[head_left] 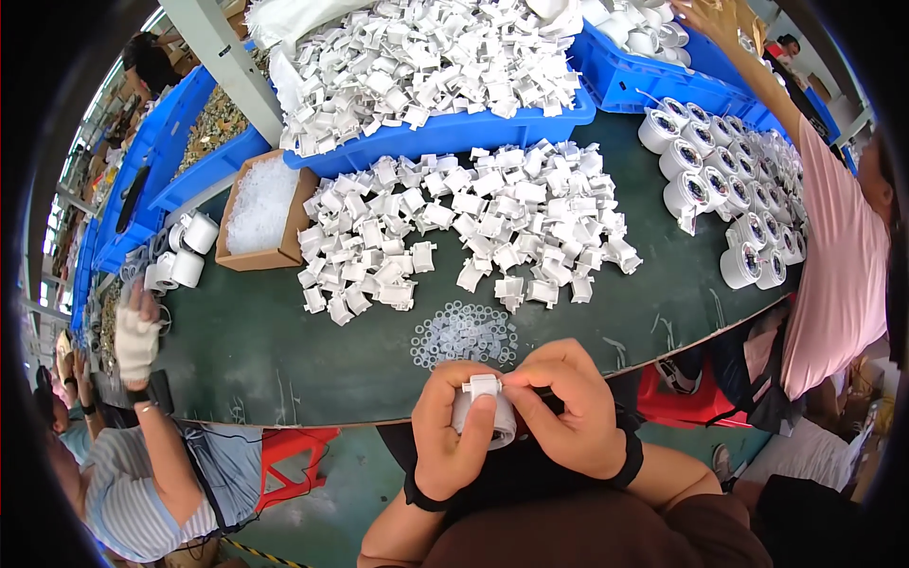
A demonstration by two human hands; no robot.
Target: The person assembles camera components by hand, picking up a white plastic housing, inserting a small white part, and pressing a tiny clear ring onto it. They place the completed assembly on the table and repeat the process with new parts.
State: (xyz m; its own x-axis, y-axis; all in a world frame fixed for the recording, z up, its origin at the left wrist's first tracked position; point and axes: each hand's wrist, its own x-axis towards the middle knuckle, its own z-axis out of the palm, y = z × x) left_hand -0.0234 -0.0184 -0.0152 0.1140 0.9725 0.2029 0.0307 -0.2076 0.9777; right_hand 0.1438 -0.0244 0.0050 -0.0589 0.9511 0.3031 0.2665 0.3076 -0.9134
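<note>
My left hand (441,437) is closed round a white round plastic housing (503,428) just off the table's near edge, its thumb lying over the front. A small white plastic bracket (483,384) sits at the top of that housing, between my hands. My right hand (578,421) pinches thumb and forefinger together at the bracket's right end; whatever is between those fingertips is too small to make out. Just beyond my hands lies a small heap of translucent rings (464,335). Farther back, loose white brackets (379,241) spread in a wide pile.
A blue bin (454,135) heaped with white brackets stands behind the pile. At left are a cardboard box (248,257) of clear parts and several white cylinders (192,248). Rows of white round housings (696,189) fill the right. Co-workers sit at both sides, one wearing a white glove (137,341).
</note>
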